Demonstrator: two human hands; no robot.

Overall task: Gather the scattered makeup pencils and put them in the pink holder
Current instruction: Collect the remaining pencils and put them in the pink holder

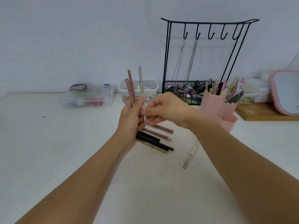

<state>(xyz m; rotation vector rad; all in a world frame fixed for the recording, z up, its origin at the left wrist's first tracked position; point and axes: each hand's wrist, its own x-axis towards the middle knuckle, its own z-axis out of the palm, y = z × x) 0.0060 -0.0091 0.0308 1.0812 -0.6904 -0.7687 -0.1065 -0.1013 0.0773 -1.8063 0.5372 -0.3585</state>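
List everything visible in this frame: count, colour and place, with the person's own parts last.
Held pencils: three, two brown-pink and one cream, upright in the left hand.
Table pencils: about six, brown-pink, black, gold, cream, lying below the hands.
Pink holder: one, right, already holding pencils.
Wire rack: one, black, at the back, chains hanging.
Clear boxes: two, back left and centre.
Mirror: one, pink-framed, far right.
Left hand: gripping pencils.
Right hand: pinching the cream pencil.

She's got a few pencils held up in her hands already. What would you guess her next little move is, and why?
Probably the right hand lets go of the pale pencil, leaving it with the two pink pencils in the left hand, then reaches down for another. Several pencils lie on the table below her hands, and the pink holder waits at the right.
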